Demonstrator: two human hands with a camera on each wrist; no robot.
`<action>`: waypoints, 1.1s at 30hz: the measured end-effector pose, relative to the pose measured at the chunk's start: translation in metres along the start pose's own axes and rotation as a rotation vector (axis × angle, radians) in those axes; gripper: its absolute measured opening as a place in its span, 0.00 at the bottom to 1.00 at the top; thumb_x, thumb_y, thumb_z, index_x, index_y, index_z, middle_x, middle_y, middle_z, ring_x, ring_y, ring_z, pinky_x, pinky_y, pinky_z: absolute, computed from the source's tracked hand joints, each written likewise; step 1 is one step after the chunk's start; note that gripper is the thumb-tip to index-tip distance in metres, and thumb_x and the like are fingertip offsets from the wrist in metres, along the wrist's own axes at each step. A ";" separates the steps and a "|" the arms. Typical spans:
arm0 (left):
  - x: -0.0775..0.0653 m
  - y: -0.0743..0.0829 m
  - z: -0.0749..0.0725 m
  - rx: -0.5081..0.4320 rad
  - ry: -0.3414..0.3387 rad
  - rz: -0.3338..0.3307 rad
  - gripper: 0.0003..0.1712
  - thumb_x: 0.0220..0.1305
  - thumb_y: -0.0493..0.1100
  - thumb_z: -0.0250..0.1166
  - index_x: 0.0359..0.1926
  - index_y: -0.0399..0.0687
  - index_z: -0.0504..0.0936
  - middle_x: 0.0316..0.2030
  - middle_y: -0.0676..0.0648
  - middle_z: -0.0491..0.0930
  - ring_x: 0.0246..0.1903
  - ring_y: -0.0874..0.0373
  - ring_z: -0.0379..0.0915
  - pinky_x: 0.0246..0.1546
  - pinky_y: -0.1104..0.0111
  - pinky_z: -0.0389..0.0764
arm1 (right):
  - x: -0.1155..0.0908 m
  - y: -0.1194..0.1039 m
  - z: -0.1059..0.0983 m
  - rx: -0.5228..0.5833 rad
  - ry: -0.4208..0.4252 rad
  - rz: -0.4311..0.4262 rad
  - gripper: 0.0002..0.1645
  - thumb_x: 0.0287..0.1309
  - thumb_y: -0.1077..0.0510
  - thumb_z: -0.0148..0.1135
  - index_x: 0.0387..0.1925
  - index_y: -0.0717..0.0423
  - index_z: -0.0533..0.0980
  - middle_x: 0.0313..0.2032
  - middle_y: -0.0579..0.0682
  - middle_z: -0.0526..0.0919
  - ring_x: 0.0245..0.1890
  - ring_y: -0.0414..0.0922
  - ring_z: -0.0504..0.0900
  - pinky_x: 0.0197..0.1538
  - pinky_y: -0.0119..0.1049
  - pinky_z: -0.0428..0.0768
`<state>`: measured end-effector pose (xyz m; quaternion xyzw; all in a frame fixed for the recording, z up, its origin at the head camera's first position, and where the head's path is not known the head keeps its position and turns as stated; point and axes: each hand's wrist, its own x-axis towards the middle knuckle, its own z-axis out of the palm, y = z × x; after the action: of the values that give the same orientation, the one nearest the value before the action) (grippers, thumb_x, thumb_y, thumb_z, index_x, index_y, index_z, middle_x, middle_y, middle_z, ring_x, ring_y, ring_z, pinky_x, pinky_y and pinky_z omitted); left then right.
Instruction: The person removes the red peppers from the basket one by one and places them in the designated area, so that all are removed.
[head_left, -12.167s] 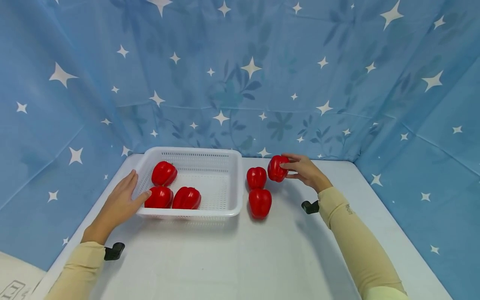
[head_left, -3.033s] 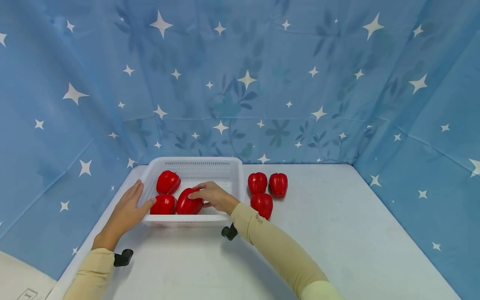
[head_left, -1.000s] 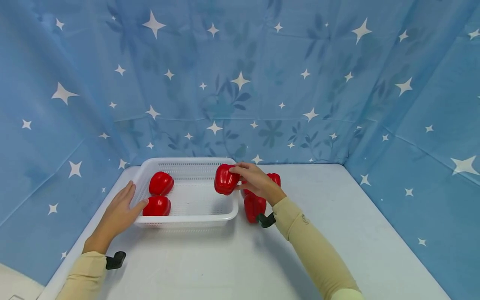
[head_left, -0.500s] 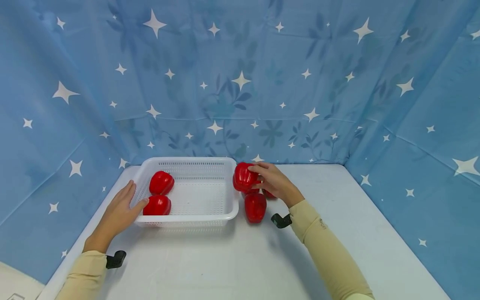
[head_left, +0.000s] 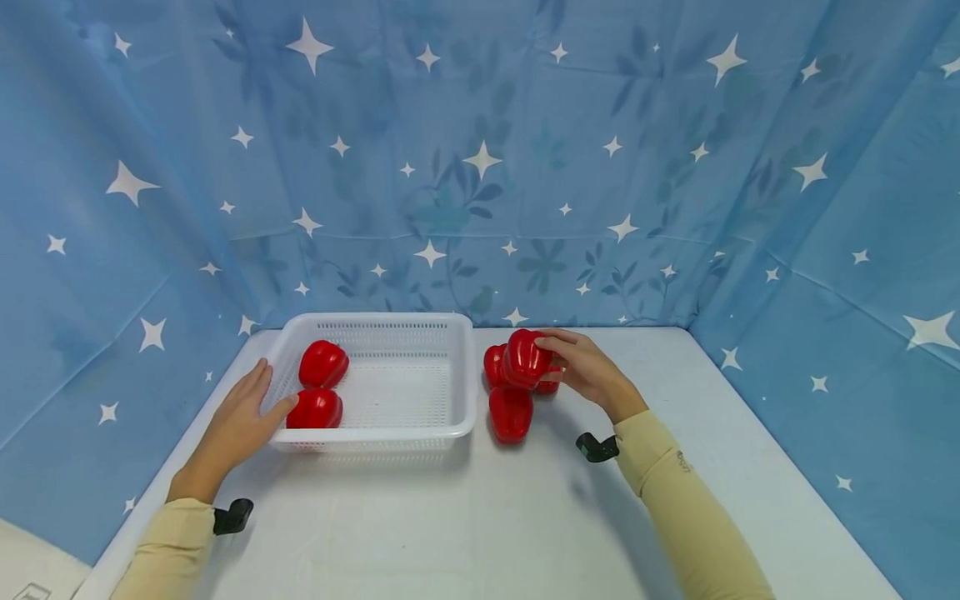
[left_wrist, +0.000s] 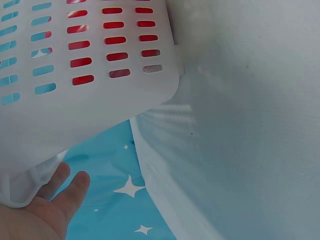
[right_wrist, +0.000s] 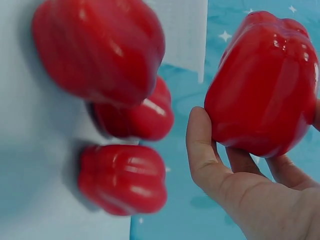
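Note:
A white perforated plastic basket (head_left: 465,367) stands on the table with two red bell peppers (head_left: 324,364) at its left end. My left hand (head_left: 232,425) rests on the basket's left front corner, fingers fairly straight along the outside and thumb across the rim by the nearer pepper. The left wrist view shows the fingers (left_wrist: 75,195) outside the wall. My right hand (head_left: 588,367) holds another red bell pepper (right_wrist: 265,85) between thumb and fingers, raised right of the basket. Beneath and around it sit three red bell peppers (head_left: 512,415), two partly covered in the head view.
A white table (head_left: 420,517) carries everything. Behind and on both sides hangs a blue curtain (head_left: 480,167) with white stars. Each wrist wears a small black device (head_left: 597,447). A pale item with printing (head_left: 37,567) shows at the bottom left.
Earlier my right hand gripped the pepper inside the basket, lifted it over the right rim, and carried it further right above the others. My left hand has stayed at the corner.

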<state>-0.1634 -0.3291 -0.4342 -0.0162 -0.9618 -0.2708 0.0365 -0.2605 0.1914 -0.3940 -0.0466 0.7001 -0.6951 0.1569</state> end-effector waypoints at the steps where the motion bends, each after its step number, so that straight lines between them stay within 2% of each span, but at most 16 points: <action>1: 0.001 0.000 0.000 0.002 -0.002 0.000 0.57 0.77 0.59 0.61 0.84 0.31 0.40 0.83 0.26 0.37 0.77 0.19 0.39 0.60 0.20 0.60 | -0.001 0.001 -0.004 -0.003 0.005 0.003 0.39 0.75 0.54 0.65 0.79 0.63 0.63 0.71 0.62 0.69 0.65 0.58 0.73 0.61 0.47 0.85; 11: 0.002 -0.001 0.001 0.014 0.018 0.014 0.56 0.77 0.58 0.62 0.84 0.30 0.41 0.83 0.26 0.39 0.77 0.20 0.40 0.57 0.21 0.65 | -0.013 0.015 -0.032 -0.010 0.029 0.022 0.39 0.76 0.54 0.63 0.78 0.66 0.61 0.69 0.63 0.69 0.61 0.55 0.75 0.57 0.43 0.86; 19: 0.002 -0.001 0.001 -0.001 0.019 0.017 0.56 0.77 0.57 0.62 0.84 0.30 0.41 0.83 0.26 0.40 0.77 0.20 0.40 0.58 0.21 0.64 | -0.021 0.029 -0.047 -0.035 0.026 0.043 0.38 0.76 0.55 0.63 0.77 0.67 0.61 0.66 0.62 0.72 0.58 0.52 0.77 0.57 0.44 0.87; 26: 0.002 -0.001 0.001 0.002 0.014 0.008 0.56 0.77 0.58 0.62 0.84 0.31 0.41 0.83 0.26 0.39 0.77 0.20 0.40 0.58 0.21 0.63 | -0.024 0.042 -0.053 -0.043 -0.003 0.070 0.38 0.74 0.55 0.64 0.76 0.68 0.63 0.62 0.58 0.77 0.59 0.52 0.78 0.60 0.46 0.85; 33: 0.003 -0.003 0.002 0.005 0.020 0.008 0.56 0.76 0.58 0.62 0.84 0.31 0.41 0.83 0.26 0.39 0.77 0.20 0.40 0.57 0.21 0.65 | -0.022 0.053 -0.054 -0.051 -0.016 0.088 0.39 0.73 0.55 0.65 0.77 0.68 0.63 0.65 0.61 0.76 0.61 0.55 0.76 0.60 0.46 0.85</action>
<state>-0.1669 -0.3308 -0.4378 -0.0175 -0.9619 -0.2686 0.0471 -0.2468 0.2505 -0.4437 -0.0252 0.7175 -0.6691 0.1917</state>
